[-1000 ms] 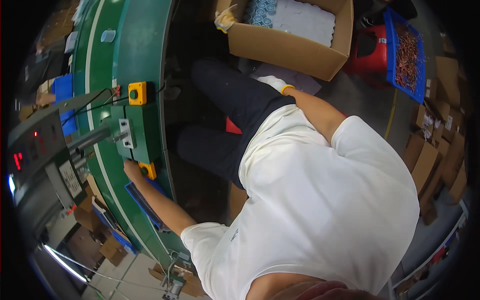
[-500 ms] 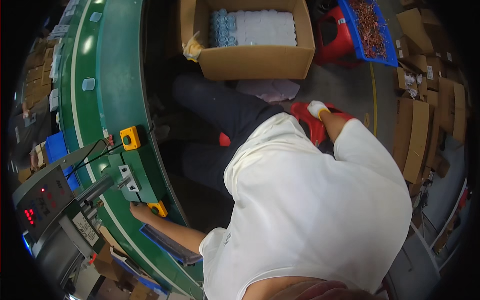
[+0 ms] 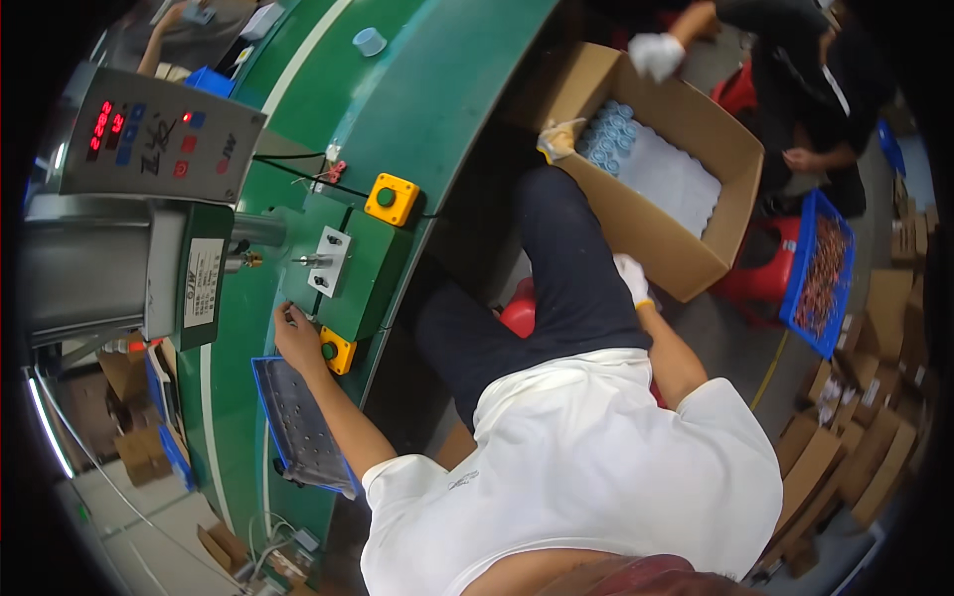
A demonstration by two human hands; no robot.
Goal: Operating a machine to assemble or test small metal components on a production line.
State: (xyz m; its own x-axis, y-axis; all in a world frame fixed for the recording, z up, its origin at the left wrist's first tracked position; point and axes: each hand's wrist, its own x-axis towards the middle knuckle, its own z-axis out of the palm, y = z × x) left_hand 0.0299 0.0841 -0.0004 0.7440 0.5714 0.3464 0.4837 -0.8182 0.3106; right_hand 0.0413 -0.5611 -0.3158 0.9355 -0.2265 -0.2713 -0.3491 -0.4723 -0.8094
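My bare left hand (image 3: pixel 296 336) is at the bench beside the green base block (image 3: pixel 343 283) of a press-like machine. Its fingers are bent together near the block's lower corner, and whatever they hold is too small to make out. A white plate with a metal pin (image 3: pixel 320 261) sits on the block. Next to my left wrist is a yellow box with a green button (image 3: pixel 337 351). My right hand (image 3: pixel 633 280), in a white glove, hangs low beside my thigh, close to the cardboard carton (image 3: pixel 651 243); its fingers are partly hidden.
The carton holds blue-clear cups (image 3: pixel 608 139); a glove (image 3: pixel 561 141) drapes over its edge. Another person's gloved hand (image 3: pixel 656 56) is above it. A blue bin of reddish parts (image 3: pixel 820 273) stands right. A blue-edged tray (image 3: pixel 298 422) lies under my left forearm.
The view has turned, bringing the machine and carton into different places. My right hand has left the red stool and moved forward beside the carton. Another person now shows at the upper right.
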